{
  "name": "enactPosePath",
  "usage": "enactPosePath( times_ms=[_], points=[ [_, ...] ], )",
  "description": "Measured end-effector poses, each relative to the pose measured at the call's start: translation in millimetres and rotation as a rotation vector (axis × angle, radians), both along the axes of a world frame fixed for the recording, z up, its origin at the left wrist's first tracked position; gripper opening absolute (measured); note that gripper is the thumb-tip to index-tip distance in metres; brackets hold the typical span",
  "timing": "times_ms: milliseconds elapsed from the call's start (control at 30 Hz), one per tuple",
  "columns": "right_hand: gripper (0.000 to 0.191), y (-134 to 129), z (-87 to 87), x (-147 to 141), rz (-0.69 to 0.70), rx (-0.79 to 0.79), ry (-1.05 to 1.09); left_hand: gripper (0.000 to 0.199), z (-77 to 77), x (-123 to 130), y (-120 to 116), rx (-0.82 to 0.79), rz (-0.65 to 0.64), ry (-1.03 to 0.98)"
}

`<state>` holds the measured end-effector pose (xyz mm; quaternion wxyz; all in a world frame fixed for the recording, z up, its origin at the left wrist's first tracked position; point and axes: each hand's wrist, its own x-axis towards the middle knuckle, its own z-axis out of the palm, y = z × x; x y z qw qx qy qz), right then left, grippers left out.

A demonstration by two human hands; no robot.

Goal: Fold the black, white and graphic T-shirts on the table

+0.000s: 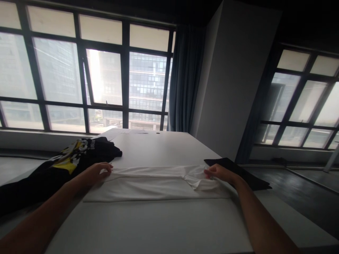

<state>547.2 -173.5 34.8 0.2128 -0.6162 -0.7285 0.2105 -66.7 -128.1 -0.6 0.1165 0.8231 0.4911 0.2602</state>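
A white garment [148,188], perhaps a shirt, lies on the white table [148,225] in a long, flat, folded strip running left to right. At its far left corner, my left hand [102,170] pinches the cloth between thumb and fingers. My right hand [218,173] is closed on the far right end, where the fabric is bunched and a loose flap is turned over. The fingertips of the right hand are partly hidden by cloth.
Black clothing with a yellow and white print [71,158] is heaped at the left. Beyond my right hand lies a flat black folded item [238,173] at the table's right edge. Papers [140,132] lie near the far edge. Windows, a blue curtain [184,81] and a pillar stand behind.
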Motion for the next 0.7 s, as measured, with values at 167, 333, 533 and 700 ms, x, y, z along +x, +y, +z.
enactPosePath(
  times_ms=[167, 333, 533, 700],
  points=[
    [0.064, 21.2, -18.3, -11.9, -0.09, 0.114, -0.063, 0.067, -7.8, 2.4, 4.9, 0.003, 0.074, 0.11],
    [0.083, 34.9, -38.0, -18.4, 0.027, -0.096, -0.358, 0.061, -20.4, 9.2, 9.4, -0.102, 0.107, 0.277],
    [0.07, 61.8, -52.9, -26.2, -0.01, -0.06, -0.455, 0.058, -21.1, 18.3, 18.9, -0.106, 0.24, 0.453],
    [0.052, 70.4, -55.7, -39.9, -0.13, 0.247, -0.559, 0.043, -7.1, 30.5, 13.1, 0.203, 0.423, 0.397]
  ],
)
